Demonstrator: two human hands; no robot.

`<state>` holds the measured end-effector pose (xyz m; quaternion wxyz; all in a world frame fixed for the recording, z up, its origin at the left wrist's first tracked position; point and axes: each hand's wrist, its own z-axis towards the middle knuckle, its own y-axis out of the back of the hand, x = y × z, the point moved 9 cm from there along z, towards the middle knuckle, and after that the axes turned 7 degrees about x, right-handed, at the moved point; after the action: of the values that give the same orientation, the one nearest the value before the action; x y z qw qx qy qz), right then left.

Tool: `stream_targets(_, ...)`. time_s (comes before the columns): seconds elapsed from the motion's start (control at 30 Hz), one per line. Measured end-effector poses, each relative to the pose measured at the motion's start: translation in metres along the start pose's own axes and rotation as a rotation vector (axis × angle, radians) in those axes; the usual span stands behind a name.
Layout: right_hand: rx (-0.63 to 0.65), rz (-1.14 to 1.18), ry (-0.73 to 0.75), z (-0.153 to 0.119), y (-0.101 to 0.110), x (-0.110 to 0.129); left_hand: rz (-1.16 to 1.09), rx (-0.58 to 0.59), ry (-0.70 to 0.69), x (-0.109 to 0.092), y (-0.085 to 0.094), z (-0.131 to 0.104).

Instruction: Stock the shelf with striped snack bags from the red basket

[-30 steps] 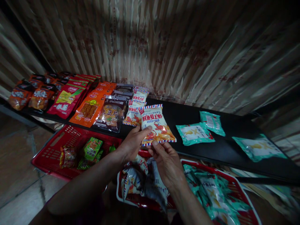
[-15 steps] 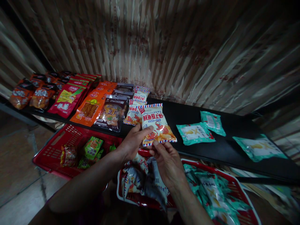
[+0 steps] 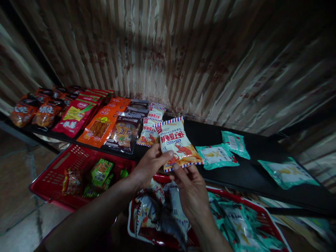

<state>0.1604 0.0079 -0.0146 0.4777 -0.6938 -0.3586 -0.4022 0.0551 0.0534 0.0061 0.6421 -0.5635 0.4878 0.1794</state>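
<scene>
A white snack bag [image 3: 178, 143] with red lettering and striped ends is held up between both hands, over the front edge of the black shelf. My left hand [image 3: 149, 164] grips its lower left side, thumb across the front. My right hand [image 3: 190, 185] pinches the bottom edge, thumb in front and fingers behind. Just behind it, two matching white bags [image 3: 149, 131] lie one behind the other on the shelf, partly covered by the held one. Beneath my hands, a red basket [image 3: 154, 241] with a white rim contains more white striped bags.
Left along the shelf [image 3: 189, 131] lie brown bags [image 3: 123, 133], orange bags [image 3: 103, 120], pink bags [image 3: 76, 117] and dark-orange packs [image 3: 23, 112]. Teal bags [image 3: 217, 156] lie on the right. Below are a red basket [image 3: 49, 175] with green packs and a basket of teal bags [image 3: 240, 224].
The view has shifted slightly, so the shelf's left side appears lower. The white bag is still in both hands, tilted a little differently, with its lower right corner now overlapping a teal bag.
</scene>
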Motion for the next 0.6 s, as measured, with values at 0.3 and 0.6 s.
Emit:
stream_targets(0.3, -0.001, -0.684, 0.532, -0.007, 0.011, 0.056, -0.016, -0.001, -0.038, -0.023, 0.005, -0.007)
stream_targets(0.6, 0.177, -1.352, 1.121, -0.043, -0.030, 0.074, -0.177, 0.100, 0.009, -0.017, -0.006, -0.007)
